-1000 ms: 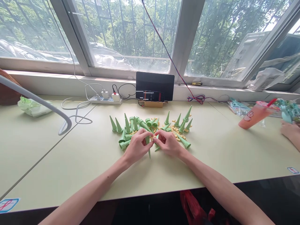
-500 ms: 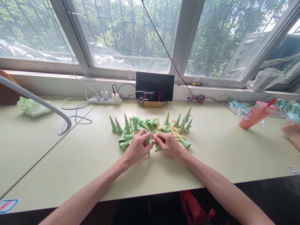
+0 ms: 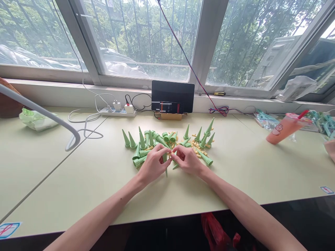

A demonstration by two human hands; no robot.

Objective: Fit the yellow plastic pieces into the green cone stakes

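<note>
1. At far left, a white sticker with a blue outline and a red mark [image 3: 9, 229] is fixed to the pale yellow-green table [image 3: 91, 181]; the mark cannot be read with certainty.
2. Left of centre, tapered green plastic cones [image 3: 126, 139] are grouped, some upright, some lying.
3. By the left hand [image 3: 154, 163], a long green plastic cone [image 3: 164, 158] is held in a curled, closed grip. Its long axis is directed towards the table's near edge, narrow tip nearest; its wide end is hidden by fingers.
4. Behind, digits are shown on a black phone [image 3: 171, 107], too small to be read surely.
5. Just beyond the left thumb, a small pale-yellow plastic piece [image 3: 171, 152], mostly covered, is pinched in the right hand's [image 3: 187, 160] nearly closed grip; the two hands' fingertips are brought together there.
6. Beyond the right hand, more cones and loose yellow pieces are scattered.
7. At right, a cartoon figure but no legible brand is borne by a pink drink cup [image 3: 282, 130].
</note>
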